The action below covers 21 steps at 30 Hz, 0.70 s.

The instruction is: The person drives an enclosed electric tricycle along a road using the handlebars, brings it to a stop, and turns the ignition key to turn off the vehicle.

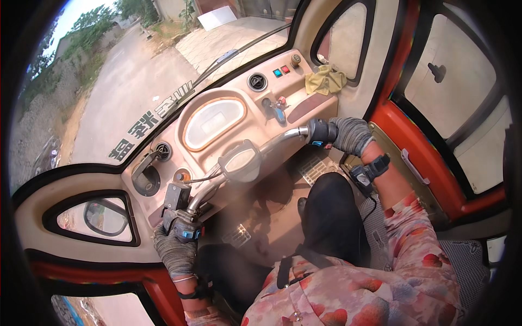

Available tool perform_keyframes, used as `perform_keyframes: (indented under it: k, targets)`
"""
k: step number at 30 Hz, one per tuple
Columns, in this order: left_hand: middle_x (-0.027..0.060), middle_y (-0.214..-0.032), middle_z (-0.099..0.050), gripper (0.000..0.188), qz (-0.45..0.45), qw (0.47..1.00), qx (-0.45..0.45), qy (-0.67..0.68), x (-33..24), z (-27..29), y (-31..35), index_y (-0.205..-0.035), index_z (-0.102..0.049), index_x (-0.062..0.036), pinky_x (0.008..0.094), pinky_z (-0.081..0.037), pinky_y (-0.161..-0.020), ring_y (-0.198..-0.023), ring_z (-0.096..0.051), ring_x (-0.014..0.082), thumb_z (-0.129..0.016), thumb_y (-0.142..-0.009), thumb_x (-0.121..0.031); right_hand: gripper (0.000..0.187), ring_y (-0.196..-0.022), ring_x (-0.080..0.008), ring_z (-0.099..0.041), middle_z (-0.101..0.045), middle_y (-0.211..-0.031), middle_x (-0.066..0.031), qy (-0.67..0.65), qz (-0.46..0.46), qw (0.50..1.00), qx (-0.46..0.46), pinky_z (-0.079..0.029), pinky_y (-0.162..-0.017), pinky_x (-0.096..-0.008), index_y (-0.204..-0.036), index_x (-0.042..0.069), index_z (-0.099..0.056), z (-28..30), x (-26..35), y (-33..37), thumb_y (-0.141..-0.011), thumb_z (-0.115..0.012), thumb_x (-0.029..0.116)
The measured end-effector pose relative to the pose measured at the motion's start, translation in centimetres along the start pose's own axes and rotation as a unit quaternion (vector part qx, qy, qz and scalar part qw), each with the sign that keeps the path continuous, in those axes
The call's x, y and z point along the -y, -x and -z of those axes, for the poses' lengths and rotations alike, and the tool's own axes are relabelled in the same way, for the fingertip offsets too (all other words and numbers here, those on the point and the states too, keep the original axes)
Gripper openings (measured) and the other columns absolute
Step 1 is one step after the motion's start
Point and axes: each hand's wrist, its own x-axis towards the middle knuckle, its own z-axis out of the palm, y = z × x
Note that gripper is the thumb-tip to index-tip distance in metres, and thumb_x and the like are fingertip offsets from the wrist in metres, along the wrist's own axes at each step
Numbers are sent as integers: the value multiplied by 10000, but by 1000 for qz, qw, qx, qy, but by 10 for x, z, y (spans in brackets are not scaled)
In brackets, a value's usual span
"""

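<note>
I sit in a small cab with a chrome handlebar (283,136) across in front of me. My left hand (176,251), in a grey knit glove, is wrapped round the left handlebar grip, just behind a black switch block (188,233) with blue buttons. My right hand (352,136), gloved alike, is closed round the right grip beside another switch block (322,132). The bar is turned, its right end farther forward than its left. Behind its middle cover (241,162) stands an oval instrument panel (214,124). A key cluster (280,112) hangs at the dashboard's right part.
A yellow cloth (325,80) lies on the dashboard's right end, near red and green switches (281,71). Red-framed doors (380,119) close in both sides. Through the windshield show a paved lane (117,81), bushes and a wall. A floor grate (237,235) lies by my legs.
</note>
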Motion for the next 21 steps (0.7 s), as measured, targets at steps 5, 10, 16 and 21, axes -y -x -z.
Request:
perform_keyframes:
  k: [5, 10, 16, 21]
  targets:
    - [151, -1098, -653, 742, -89, 981, -6, -170, -6, 2, 2, -1194, -548, 65, 347, -493, -922, -989, -646, 253, -910, -678, -328, 571, -903, -366, -704, -724, -919, -152, 17, -5, 999, -34, -542, -799, -463, -1040, 118, -655, -6, 4, 1, -701, -811, 549]
    - [163, -1099, -655, 725, -71, 970, -24, -232, -26, 2, 8, -1182, -572, 53, 359, -490, -926, -1010, -647, 287, -900, -673, -346, 586, -882, -368, -704, -718, -889, -151, 17, -12, 996, -87, -543, -773, -469, -1020, 117, -642, -10, 5, 9, -701, -796, 583]
    - [200, -1108, -637, 527, -195, 858, -27, -474, -23, 6, 7, -1095, -728, -20, 418, -490, -954, -1021, -618, 373, -831, -680, -329, 538, -888, -361, -704, -719, -884, -145, -9, 4, 996, -88, -544, -772, -468, -1023, 125, -653, -17, -2, 9, -727, -790, 553]
    - [190, -1090, -638, 518, -186, 851, -26, -490, -18, 11, 6, -1077, -723, 3, 411, -503, -928, -1001, -629, 360, -839, -671, -298, 546, -938, -345, -702, -726, -943, -136, -25, -9, 998, -65, -544, -811, -452, -1009, 131, -671, -12, 1, 8, -692, -831, 545]
